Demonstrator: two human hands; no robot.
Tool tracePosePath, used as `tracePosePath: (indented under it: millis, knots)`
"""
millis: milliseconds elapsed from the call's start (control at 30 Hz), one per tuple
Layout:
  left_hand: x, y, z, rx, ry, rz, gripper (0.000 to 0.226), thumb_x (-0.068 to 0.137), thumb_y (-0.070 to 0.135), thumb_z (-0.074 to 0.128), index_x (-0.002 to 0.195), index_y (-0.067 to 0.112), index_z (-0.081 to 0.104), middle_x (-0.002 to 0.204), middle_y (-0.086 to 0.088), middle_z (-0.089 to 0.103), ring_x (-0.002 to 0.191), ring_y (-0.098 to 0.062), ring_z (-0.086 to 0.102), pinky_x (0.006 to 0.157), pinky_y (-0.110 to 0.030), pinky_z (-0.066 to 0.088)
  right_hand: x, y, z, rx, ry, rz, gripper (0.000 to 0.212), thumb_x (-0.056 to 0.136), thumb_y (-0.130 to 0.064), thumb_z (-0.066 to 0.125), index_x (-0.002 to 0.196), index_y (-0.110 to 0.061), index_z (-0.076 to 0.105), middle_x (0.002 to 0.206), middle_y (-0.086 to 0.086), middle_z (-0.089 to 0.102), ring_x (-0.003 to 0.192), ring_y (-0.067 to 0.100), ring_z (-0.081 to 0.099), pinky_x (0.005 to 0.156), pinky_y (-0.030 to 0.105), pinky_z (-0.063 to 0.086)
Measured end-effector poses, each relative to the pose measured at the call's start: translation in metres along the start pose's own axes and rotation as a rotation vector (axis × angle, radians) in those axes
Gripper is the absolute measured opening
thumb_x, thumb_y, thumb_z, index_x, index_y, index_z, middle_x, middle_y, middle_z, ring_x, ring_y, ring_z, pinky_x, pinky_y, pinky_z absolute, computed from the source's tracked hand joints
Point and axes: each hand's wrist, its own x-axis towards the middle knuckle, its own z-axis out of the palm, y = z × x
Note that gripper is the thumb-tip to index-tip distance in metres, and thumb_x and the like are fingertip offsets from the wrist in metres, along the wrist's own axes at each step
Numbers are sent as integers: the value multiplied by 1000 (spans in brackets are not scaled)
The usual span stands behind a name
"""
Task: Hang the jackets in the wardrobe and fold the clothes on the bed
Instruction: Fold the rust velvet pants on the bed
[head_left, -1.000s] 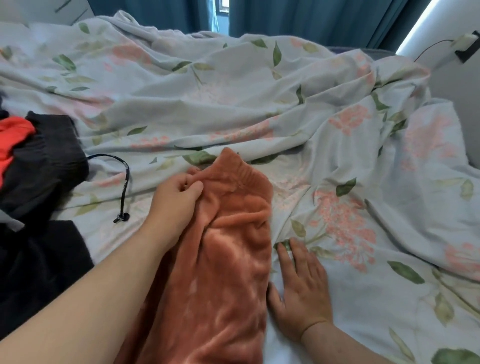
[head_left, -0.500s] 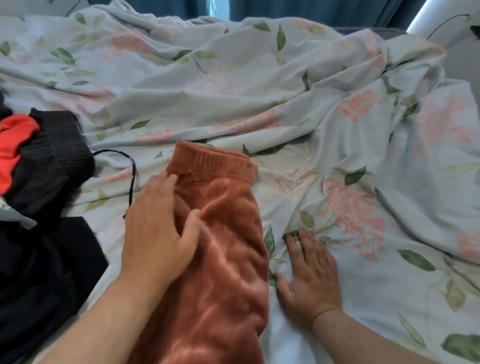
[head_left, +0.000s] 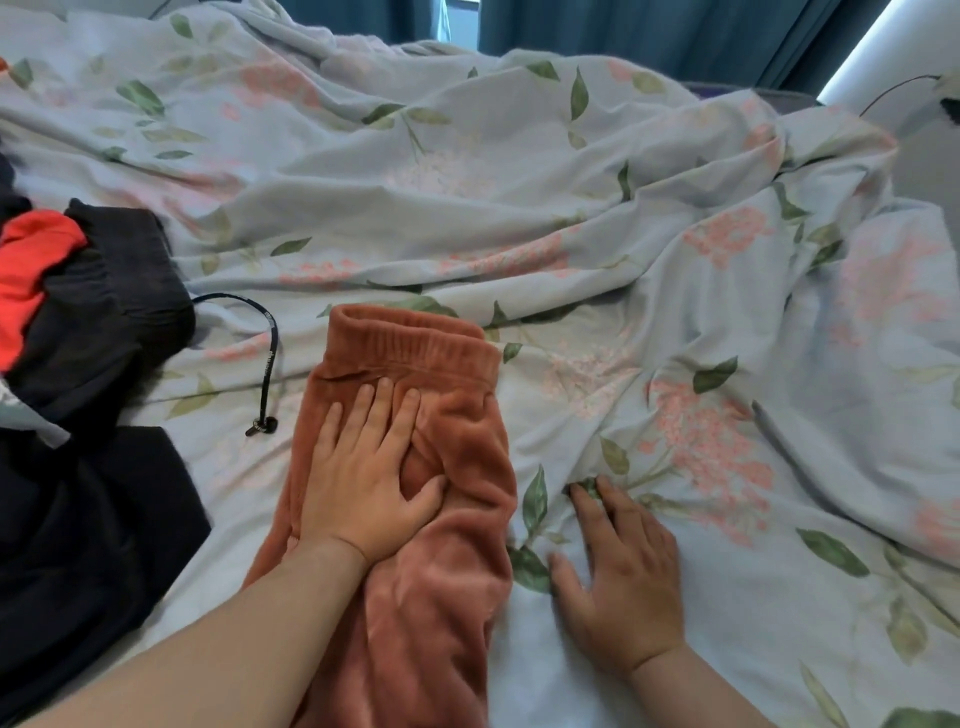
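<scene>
Garment: rust-orange plush fleece trousers (head_left: 457, 545) lie lengthwise on the bed, near the middle, with the ribbed waistband at the far end.
Left hand (head_left: 363, 483): flat, fingers straight and together, pressing on the fleece just below the waistband.
Right hand (head_left: 618, 566): flat, fingers slightly spread, resting on the pale floral duvet cover (head_left: 467, 197) just right of the trousers and gripping nothing.
Left side: a heap of black clothes (head_left: 88, 509) with a red cloth (head_left: 31, 270) on it; a dark drawstring cord (head_left: 267, 358) lies between the heap and the trousers.
Far edge: teal curtains (head_left: 623, 31).
</scene>
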Motion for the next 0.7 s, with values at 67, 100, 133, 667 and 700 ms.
tracePosePath:
  millis: [67, 100, 133, 667, 700]
  knots:
    - [2, -1, 2, -6, 15, 2, 92, 74, 65, 40, 152, 18, 38, 158, -12, 33, 147, -28, 30, 120, -49, 16, 42, -14, -14, 245, 27, 27, 29, 77, -34, 58, 99, -20, 71, 100, -4, 62, 89, 14, 58, 79, 36, 47]
    - [3, -1, 4, -5, 11, 3, 91, 73, 65, 40, 151, 17, 39, 158, -13, 34, 147, -28, 31, 120, -50, 17, 70, -23, -20, 393, -23, 50, 23, 80, -24, 60, 100, -22, 70, 99, -6, 60, 84, 10, 56, 77, 32, 47]
    - [4, 0, 4, -3, 13, 4, 91, 73, 65, 39, 151, 17, 39, 158, -13, 34, 147, -28, 31, 120, -50, 17, 100, -35, -27, 510, -108, 78, 32, 83, -15, 62, 114, -23, 67, 109, -6, 60, 87, 8, 58, 80, 30, 47]
    - [6, -4, 10, -42, 39, 3, 91, 76, 64, 42, 154, 17, 34, 160, -8, 31, 148, -23, 27, 121, -46, 13, 236, -81, -32, 627, -1194, -169, 32, 84, -12, 78, 115, -17, 69, 110, 0, 75, 102, 15, 71, 88, 28, 57]
    - [6, -5, 10, -38, 45, 6, 91, 75, 63, 43, 153, 17, 34, 159, -9, 31, 148, -24, 28, 120, -46, 14, 241, -76, -36, 676, -1189, -122, 24, 84, -13, 78, 107, -19, 73, 105, 1, 76, 98, 17, 72, 87, 30, 58]
